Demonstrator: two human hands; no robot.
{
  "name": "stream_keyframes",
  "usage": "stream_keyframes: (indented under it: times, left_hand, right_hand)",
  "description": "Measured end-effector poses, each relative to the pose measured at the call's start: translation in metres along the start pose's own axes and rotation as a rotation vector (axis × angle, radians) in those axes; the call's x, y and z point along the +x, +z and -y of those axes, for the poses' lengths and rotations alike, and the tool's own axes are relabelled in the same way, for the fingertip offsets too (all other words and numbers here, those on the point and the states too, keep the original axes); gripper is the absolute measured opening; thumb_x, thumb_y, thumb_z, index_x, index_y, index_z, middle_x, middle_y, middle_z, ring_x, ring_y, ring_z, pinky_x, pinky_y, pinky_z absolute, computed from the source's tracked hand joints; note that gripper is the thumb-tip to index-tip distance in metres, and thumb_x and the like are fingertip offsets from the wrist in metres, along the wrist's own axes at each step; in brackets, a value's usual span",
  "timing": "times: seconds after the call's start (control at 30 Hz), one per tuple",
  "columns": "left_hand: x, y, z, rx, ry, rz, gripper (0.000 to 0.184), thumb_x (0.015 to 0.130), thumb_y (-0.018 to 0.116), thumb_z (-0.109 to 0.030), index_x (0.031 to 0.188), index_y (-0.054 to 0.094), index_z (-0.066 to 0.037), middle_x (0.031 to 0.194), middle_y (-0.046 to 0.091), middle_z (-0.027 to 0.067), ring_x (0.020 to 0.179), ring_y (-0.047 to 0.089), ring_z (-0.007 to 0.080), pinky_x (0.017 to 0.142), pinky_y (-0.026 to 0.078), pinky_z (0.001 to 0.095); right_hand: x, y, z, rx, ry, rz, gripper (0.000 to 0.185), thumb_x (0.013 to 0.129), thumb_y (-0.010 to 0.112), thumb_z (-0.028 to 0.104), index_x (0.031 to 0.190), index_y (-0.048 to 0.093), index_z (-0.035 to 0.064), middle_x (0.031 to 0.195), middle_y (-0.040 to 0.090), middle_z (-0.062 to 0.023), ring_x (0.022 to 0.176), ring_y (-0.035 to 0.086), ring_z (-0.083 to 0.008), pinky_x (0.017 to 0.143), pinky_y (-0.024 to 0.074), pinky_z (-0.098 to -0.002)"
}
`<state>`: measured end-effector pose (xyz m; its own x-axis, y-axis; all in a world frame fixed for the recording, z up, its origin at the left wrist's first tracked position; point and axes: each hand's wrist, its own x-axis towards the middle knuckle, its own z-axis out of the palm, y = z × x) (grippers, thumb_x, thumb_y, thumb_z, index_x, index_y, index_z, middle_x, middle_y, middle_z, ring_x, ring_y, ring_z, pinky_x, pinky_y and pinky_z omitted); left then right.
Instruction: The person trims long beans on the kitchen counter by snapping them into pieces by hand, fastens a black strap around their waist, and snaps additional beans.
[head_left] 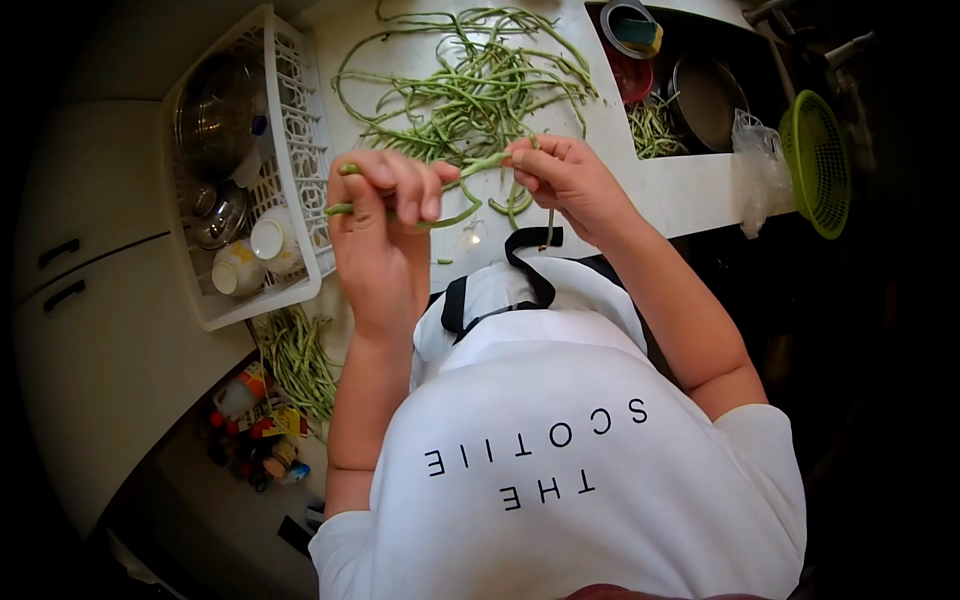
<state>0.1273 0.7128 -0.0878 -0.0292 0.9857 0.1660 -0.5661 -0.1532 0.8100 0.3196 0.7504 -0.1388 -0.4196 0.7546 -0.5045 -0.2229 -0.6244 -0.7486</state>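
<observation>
At ten o'clock, a white rack (300,150) with two cups (272,240) and shiny metal pots (222,215) inside; near eight o'clock, just beside the rack, a bunch of green beans (300,360); between ten and eleven o'clock, the left hand (383,200), palm showing and fingers curled, pinching a long, bent green bean (455,220) with thumb and fingers; at twelve o'clock, past both hands, a big messy heap of long beans (480,90) on the white counter (355,20); at one o'clock, the right hand (572,180), pinching a bean between thumb and finger, over the near edge of the heap; at six o'clock, a white shirt (580,500) with black letters; between one and two o'clock, short beans (655,130) beside a round pan (705,105); at two o'clock, a clear bag (762,165) touching a green basket (820,165)
</observation>
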Motion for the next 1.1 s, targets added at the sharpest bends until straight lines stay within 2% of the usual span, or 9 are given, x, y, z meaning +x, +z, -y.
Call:
stream_keyframes:
  times: [0.23,0.3,0.43,0.57,0.63,0.77,0.83,1.0,1.1]
  left_hand:
    - [0.002,-0.001,-0.031,0.086,0.002,0.096,0.02,0.106,0.039,-0.029,0.099,0.047,-0.011,0.071,0.037,-0.0017,0.061,0.034,0.0074,0.055,0.03,0.0225]
    - [-0.003,-0.01,-0.028,0.102,-0.01,0.045,0.017,0.104,0.045,-0.024,0.108,0.049,-0.008,0.067,0.034,-0.004,0.057,0.03,0.005,0.049,0.022,0.0205]
    - [-0.017,-0.011,-0.025,0.459,-0.113,-0.04,0.034,0.098,0.052,-0.015,0.125,0.049,0.005,0.059,0.031,-0.0083,0.052,0.024,0.0022,0.05,0.018,0.0218]
    - [-0.028,-0.013,-0.024,0.624,-0.44,0.049,0.029,0.099,0.051,-0.02,0.109,0.065,0.003,0.061,0.046,-0.0058,0.053,0.029,0.0021,0.05,0.021,0.0211]
    - [-0.039,-0.006,-0.027,0.649,-0.572,0.376,0.032,0.101,0.048,-0.022,0.113,0.067,0.001,0.07,0.063,-0.0003,0.056,0.041,0.0051,0.053,0.033,0.0219]
    - [-0.07,0.001,-0.018,0.735,-0.56,0.538,0.036,0.101,0.048,-0.026,0.119,0.064,0.0,0.083,0.07,0.0075,0.07,0.058,0.0138,0.069,0.048,0.0279]
    - [-0.068,0.012,-0.035,0.772,-0.968,0.746,0.031,0.099,0.051,-0.027,0.119,0.065,-0.009,0.093,0.072,0.012,0.078,0.068,0.0265,0.074,0.051,0.0331]
    - [-0.105,0.016,-0.047,0.973,-0.509,0.832,0.034,0.092,0.06,-0.023,0.125,0.064,-0.021,0.124,0.066,0.0035,0.088,0.07,0.0236,0.069,0.055,0.0284]
    - [-0.112,0.022,-0.056,0.976,-0.501,0.923,0.039,0.092,0.059,-0.021,0.131,0.059,-0.023,0.136,0.059,-0.0001,0.095,0.069,0.022,0.07,0.056,0.0305]
  right_hand:
    - [-0.009,-0.096,0.004,-0.979,-0.708,-0.548,0.021,0.095,0.057,0.009,0.112,0.067,0.0023,0.091,0.068,-0.0042,0.08,0.064,-0.0113,0.074,0.0496,-0.0251]
    - [-0.018,-0.114,0.017,-1.244,-0.807,-0.662,0.024,0.093,0.058,0.013,0.116,0.067,0.0118,0.105,0.068,-0.0076,0.087,0.069,-0.0202,0.074,0.0517,-0.0299]
    - [-0.028,-0.12,0.021,-1.211,-0.737,-0.832,0.025,0.095,0.058,0.021,0.116,0.067,0.0107,0.105,0.065,-0.0072,0.083,0.065,-0.0201,0.072,0.0503,-0.0315]
    - [-0.045,-0.099,0.002,-0.931,-0.399,-0.374,0.021,0.094,0.057,0.021,0.106,0.069,0.0081,0.082,0.067,-0.0075,0.07,0.063,-0.0174,0.064,0.0468,-0.0297]
    - [-0.053,-0.079,-0.01,-1.07,-0.144,-0.262,0.018,0.096,0.053,0.013,0.102,0.066,0.0018,0.078,0.064,-0.0038,0.073,0.057,-0.0104,0.068,0.0451,-0.0258]
    - [-0.057,-0.067,-0.044,-1.292,-0.116,-0.152,0.025,0.095,0.054,0.031,0.096,0.069,0.0096,0.08,0.067,-0.0125,0.075,0.064,-0.0322,0.067,0.0479,-0.0421]
    - [-0.062,-0.059,-0.046,-1.307,-0.117,-0.131,0.025,0.095,0.054,0.03,0.096,0.068,0.0096,0.082,0.068,-0.0129,0.078,0.064,-0.0337,0.068,0.0481,-0.0432]
    - [-0.069,-0.05,-0.042,-1.307,-0.079,-0.1,0.024,0.095,0.054,0.029,0.097,0.068,0.0088,0.084,0.068,-0.0135,0.081,0.064,-0.0342,0.071,0.0487,-0.0438]
    - [-0.074,-0.049,-0.046,-1.309,-0.045,-0.107,0.024,0.095,0.054,0.028,0.097,0.068,0.0086,0.085,0.068,-0.0138,0.082,0.064,-0.0342,0.071,0.0489,-0.0435]
